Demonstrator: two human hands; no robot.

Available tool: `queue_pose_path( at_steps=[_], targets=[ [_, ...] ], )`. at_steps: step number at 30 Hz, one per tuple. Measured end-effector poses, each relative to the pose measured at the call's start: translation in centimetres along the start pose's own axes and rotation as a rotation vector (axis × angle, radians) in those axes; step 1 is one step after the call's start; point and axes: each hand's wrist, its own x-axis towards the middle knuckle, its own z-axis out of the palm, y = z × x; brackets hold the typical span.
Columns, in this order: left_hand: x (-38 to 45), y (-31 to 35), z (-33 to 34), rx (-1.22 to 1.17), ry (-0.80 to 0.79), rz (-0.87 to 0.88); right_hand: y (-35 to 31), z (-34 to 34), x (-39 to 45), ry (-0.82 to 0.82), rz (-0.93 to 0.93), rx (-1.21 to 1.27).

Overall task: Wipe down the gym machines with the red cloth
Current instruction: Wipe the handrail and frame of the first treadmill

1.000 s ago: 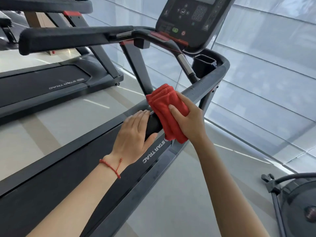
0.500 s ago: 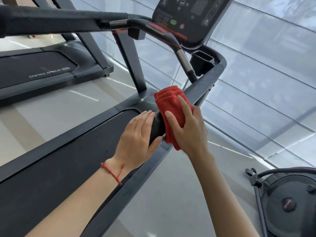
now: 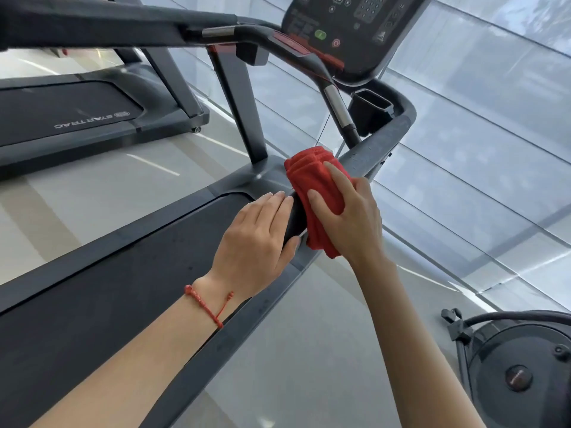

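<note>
Red cloth (image 3: 315, 193) is folded into a thick wad and draped over the treadmill's right handrail (image 3: 380, 143), about mid-picture, right where the padded grip end starts. Going left to right: far left there's a second treadmill (image 3: 92, 115) with STAR TRAC printed on its deck, sitting on a pale glossy floor (image 3: 102, 193) with lighter stripes. Then the near treadmill's dark belt (image 3: 102, 288) runs diagonally up from the bottom left corner, with the left handrail (image 3: 108, 23) crossing the top of the view. Left hand (image 3: 262, 236), red string bracelet (image 3: 205, 305) on the wrist, grips the black end of the right handrail, fingers laid over the top and thumb tucked underneath, just beside the cloth. Right hand (image 3: 349, 217) presses the cloth onto the rail, fingers spread over the fabric and curling round it. Above that is the console (image 3: 349, 29) with a green button and a keypad, plus a cup holder (image 3: 370, 109) below it. Right side is all big glass window panels (image 3: 479, 134), and bottom right there's the round black housing of another machine (image 3: 519, 369). Compared to half a second ago the cloth and right hand have slid a bit further up the rail toward the bend, left hand's grip hasn't changed, and the view has shifted slightly so more of the console is cut off.
</note>
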Motion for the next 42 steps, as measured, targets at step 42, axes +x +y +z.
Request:
queue_pose_path(
  at_steps=[42],
  targets=[
    [2.9,4.0,2.6,0.471,0.129,-0.156,6.1,-0.4,7.0,-0.098,-0.119,0.211]
  ],
)
